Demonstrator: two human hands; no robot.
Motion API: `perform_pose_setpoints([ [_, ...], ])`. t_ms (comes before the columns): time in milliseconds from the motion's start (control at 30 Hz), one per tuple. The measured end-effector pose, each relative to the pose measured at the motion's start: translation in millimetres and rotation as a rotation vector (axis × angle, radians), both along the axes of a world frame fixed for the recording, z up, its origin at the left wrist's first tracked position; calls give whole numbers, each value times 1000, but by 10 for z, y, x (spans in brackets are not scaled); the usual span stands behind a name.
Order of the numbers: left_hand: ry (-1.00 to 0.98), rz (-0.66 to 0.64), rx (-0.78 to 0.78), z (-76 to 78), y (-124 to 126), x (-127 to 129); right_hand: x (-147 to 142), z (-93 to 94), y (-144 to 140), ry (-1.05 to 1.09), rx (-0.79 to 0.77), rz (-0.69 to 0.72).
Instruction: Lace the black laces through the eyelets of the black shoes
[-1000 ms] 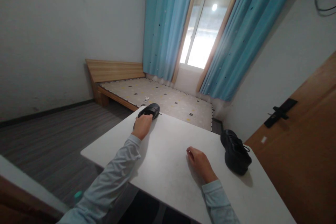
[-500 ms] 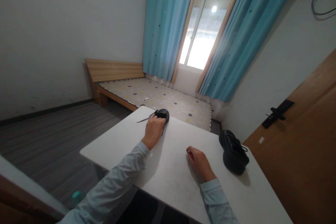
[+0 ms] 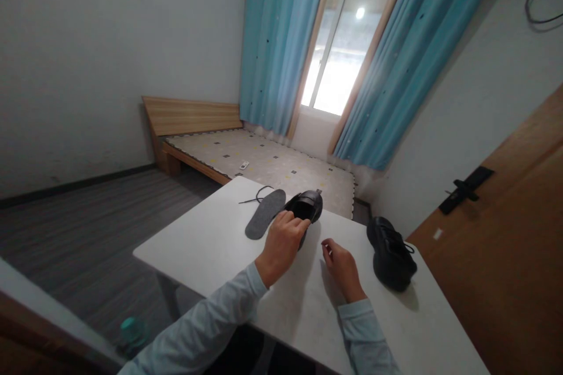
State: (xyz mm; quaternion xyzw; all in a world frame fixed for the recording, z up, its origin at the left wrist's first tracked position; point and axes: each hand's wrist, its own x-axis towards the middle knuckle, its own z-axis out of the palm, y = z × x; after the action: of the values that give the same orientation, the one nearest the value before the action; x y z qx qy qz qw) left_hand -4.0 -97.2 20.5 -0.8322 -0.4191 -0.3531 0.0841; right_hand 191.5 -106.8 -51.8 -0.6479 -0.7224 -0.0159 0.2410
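Observation:
My left hand (image 3: 285,244) grips a black shoe (image 3: 313,202) by its side, over the middle of the white table (image 3: 197,240). Part of the shoe is hidden behind my fingers. Just left of it lies a dark grey insole (image 3: 265,215), and a black shoelace (image 3: 255,196) curls beside that. My right hand (image 3: 341,266) is near the tabletop, right of the held shoe and apart from it, its fingers curled together. Whether anything small is between those fingertips I cannot make out. A second black shoe (image 3: 391,255), with its lace, stands near the table's right edge.
Beyond the table is a bed (image 3: 277,158) with a small white object (image 3: 244,165) on its mattress. A wooden door (image 3: 505,234) with a black handle stands at the right. On the floor at lower left is a green-topped item (image 3: 132,328).
My left hand has carried the shoe rightward and nearer, bringing the grey insole and more of the lace into view. My right hand has shifted slightly to the right.

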Motion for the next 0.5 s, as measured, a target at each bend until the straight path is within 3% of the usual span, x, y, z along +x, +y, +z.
perform_pose_setpoints([
  [267, 45, -83, 0, -136, -354, 228, 164, 9, 45, 533, 147, -190],
  [500, 39, -155, -22, -402, -578, 462, 250, -15, 69, 701, 142, -245],
])
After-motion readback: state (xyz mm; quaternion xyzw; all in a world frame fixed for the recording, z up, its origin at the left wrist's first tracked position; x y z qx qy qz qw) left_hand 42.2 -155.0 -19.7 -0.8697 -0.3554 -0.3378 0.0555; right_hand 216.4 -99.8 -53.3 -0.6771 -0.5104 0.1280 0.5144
